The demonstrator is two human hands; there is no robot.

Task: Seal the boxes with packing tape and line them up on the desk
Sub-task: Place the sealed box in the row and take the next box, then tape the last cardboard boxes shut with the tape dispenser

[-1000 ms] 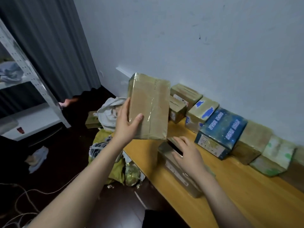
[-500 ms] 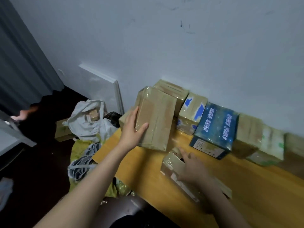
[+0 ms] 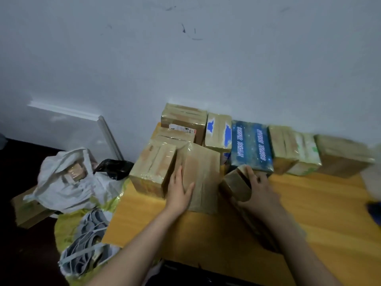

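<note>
Head view looks down on a taped brown box (image 3: 203,174) that leans tilted at the left end of the wooden desk (image 3: 309,213), its near edge down on the desktop. The left hand (image 3: 179,190) holds it, thumb spread on its upper face and fingers laid along its left edge. That edge touches a second taped box (image 3: 151,166) standing at the desk's left corner. Just right of the held box lies a long carton (image 3: 237,185), blurred, with a dark opening at its far end. The right hand (image 3: 258,188) grips that end, fingers curled over it.

Behind them a row of boxes runs along the wall (image 3: 185,58): a labelled brown box (image 3: 183,120), with a lower brown box (image 3: 175,135) in front of it, then a box with blue patches (image 3: 218,131), a dark blue printed box (image 3: 250,145), a plain brown box (image 3: 281,147), a box with green marks (image 3: 305,155) and a blurred brown box (image 3: 340,155) furthest right. Neighbours in the row touch or nearly touch.

On the dark floor to the left sit a white bag (image 3: 61,188) showing a small taped parcel (image 3: 74,172) in its mouth, a black bag (image 3: 113,168), a yellow bag (image 3: 68,230) and a flat cardboard box (image 3: 28,211). A white panel (image 3: 68,129) leans against the wall.
</note>
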